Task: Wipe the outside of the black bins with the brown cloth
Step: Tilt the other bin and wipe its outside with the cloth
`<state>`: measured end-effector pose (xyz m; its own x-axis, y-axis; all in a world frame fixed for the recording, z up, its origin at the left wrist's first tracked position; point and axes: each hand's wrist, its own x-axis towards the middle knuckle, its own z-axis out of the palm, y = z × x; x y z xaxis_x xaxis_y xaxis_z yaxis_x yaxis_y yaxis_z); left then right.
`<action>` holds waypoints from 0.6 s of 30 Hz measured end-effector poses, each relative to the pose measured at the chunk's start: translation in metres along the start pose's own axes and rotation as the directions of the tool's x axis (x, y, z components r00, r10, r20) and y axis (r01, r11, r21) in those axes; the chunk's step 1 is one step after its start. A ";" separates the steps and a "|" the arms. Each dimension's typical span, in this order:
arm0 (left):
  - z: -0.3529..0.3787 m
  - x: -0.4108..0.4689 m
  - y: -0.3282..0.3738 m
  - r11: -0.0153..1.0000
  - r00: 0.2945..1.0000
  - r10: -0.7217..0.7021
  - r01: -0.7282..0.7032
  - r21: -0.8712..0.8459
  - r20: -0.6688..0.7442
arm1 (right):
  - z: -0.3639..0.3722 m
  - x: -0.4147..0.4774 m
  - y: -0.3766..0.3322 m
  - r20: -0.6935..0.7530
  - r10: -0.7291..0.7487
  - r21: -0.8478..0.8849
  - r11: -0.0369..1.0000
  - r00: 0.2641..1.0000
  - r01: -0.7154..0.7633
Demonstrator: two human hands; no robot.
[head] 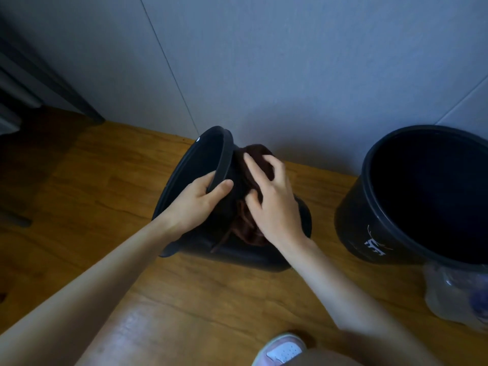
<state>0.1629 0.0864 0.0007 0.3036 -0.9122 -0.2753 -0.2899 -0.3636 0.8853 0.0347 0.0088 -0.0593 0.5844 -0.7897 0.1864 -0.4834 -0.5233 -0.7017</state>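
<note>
Tilting the nearer black bin [237, 257] onto its side gives free access to its outer wall, and this is probably why the left hand [200, 199] grips the rim, with the fingers curled inside and the thumb outside, to stop the bin from rolling. The right hand [272, 202] lies on the brown cloth [250, 231] with its fingers spread and only lightly bent, pressing the cloth against the outside of the bin; it does not seem to clench it. This bin lies on the wooden floor [118, 180] near its far edge, close to the wall [264, 75]. The second black bin [353, 223] stands upright at the right edge of the floor, well apart from both hands, so I judge its wiping is a separate step.
</note>
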 end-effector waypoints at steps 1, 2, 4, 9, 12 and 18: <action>-0.002 -0.001 -0.001 1.000 1.000 -0.012 0.012 -0.022 -0.015 | 0.001 -0.004 0.014 0.028 0.045 -0.048 0.998 0.999 -0.044; -0.004 -0.002 -0.002 0.999 0.999 -0.024 0.023 -0.036 -0.030 | 0.002 -0.009 0.030 0.055 0.122 -0.092 0.989 0.991 -0.117; -0.006 -0.004 -0.003 0.999 0.999 -0.031 0.030 -0.030 -0.037 | -0.001 -0.015 0.061 0.107 0.308 -0.153 0.945 0.946 -0.290; -0.005 -0.004 -0.004 1.000 1.000 -0.016 0.016 0.006 -0.004 | -0.006 -0.015 0.064 0.130 0.464 -0.138 0.884 0.876 -0.447; -0.007 -0.003 -0.005 0.999 0.999 -0.031 0.031 -0.013 -0.036 | -0.001 -0.009 0.011 0.063 0.238 -0.046 0.971 0.969 -0.235; -0.006 -0.005 -0.004 0.999 0.998 -0.035 0.036 0.016 -0.050 | 0.007 -0.007 -0.022 0.017 -0.068 -0.008 0.998 0.998 0.068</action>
<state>0.1681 0.0937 0.0011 0.3588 -0.8882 -0.2871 -0.2935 -0.3994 0.8685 0.0461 0.0277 -0.0505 0.6267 -0.7471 0.2216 -0.4480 -0.5781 -0.6820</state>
